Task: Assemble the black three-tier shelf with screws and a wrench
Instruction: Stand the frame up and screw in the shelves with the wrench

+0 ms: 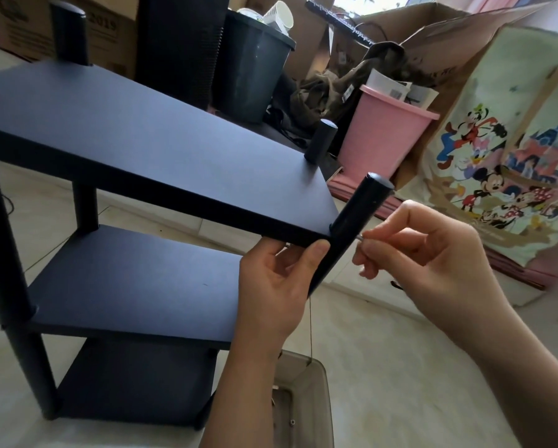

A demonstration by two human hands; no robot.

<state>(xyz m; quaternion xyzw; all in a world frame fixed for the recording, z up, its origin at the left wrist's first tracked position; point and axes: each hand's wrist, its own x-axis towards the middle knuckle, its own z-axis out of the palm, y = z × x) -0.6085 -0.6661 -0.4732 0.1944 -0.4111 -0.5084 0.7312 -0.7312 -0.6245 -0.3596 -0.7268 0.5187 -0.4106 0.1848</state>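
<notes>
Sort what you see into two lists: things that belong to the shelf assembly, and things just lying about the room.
Belongs to the job: black shelf, corner post, small metal screw, left hand, right hand.

Lying about: pink bin, dark bin, cartoon-print bag, cardboard boxes.

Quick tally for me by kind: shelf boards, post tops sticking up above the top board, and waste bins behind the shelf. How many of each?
Shelf boards: 3 (top, middle, bottom)
Post tops above the top board: 3 ()
Bins: 2 (dark, pink)
Total: 8
</notes>
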